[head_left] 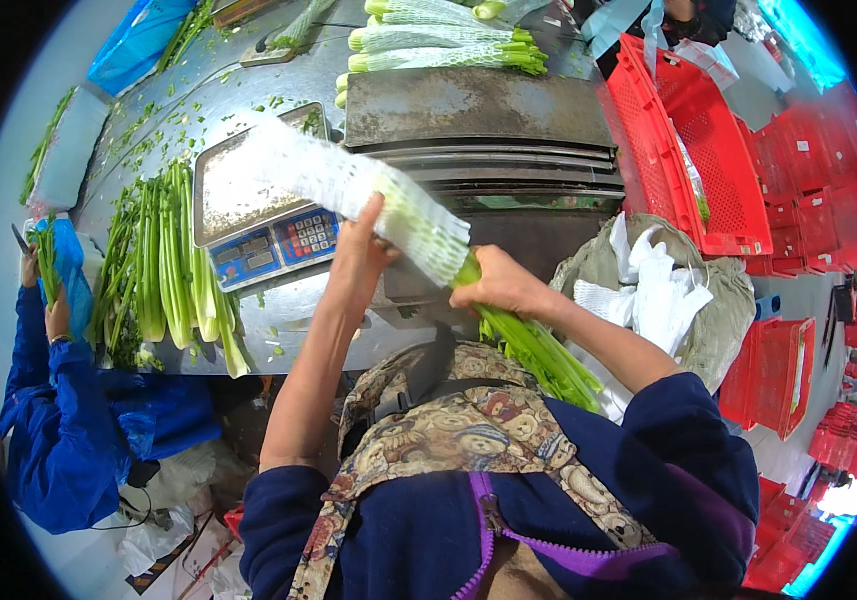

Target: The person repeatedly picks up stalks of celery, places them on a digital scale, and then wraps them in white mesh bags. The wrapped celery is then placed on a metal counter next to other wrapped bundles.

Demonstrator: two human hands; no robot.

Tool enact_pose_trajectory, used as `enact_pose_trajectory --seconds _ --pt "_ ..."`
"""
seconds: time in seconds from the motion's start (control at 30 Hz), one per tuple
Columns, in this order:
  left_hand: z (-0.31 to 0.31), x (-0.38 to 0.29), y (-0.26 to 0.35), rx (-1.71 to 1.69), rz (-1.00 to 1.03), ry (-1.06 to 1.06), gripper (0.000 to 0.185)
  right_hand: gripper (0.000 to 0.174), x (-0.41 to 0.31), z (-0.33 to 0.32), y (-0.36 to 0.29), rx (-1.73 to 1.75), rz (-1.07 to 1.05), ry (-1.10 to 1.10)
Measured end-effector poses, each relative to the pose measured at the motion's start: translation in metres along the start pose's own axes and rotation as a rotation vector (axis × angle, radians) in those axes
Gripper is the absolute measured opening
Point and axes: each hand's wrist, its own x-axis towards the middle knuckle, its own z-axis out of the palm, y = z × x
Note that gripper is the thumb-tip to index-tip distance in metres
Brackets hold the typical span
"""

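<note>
A bunch of green celery (533,345) slants across the middle, its base end inside a white foam net sleeve (323,174). My right hand (500,285) grips the stalks just below the sleeve's lower edge. My left hand (365,240) holds the netted part from beneath, thumb along its side. The sleeve's far end reaches over the steel pan of a digital scale (245,255). More white net sleeves (661,292) lie on a greenish woven sack to the right. Loose celery (166,255) is lined up left of the scale.
Netted celery bunches (443,45) lie behind a metal-topped machine (473,109). A red crate (736,195) stands at the right, with stacked red crates (818,165) beyond. At the left, a co-worker in blue sleeves (68,390) holds greens and a knife (20,238). Leaf scraps litter the steel table.
</note>
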Motion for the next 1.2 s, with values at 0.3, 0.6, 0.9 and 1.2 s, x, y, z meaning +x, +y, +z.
enact_pose_trajectory --seconds 0.3,0.6,0.9,1.2 --pt "0.036 0.009 -0.022 0.011 0.084 0.242 0.043 0.049 0.018 0.018 0.020 -0.342 -0.094 0.211" --pt "-0.019 0.012 0.041 0.157 0.175 0.285 0.050 0.052 -0.003 0.020 0.014 -0.607 -0.002 0.154" --pt "-0.027 0.004 -0.004 -0.067 0.104 0.362 0.049 0.058 0.007 0.020 0.016 -0.572 -0.045 0.257" --pt "0.003 0.004 0.006 -0.101 0.227 0.396 0.037 0.046 0.003 0.029 0.028 -0.752 -0.206 0.342"
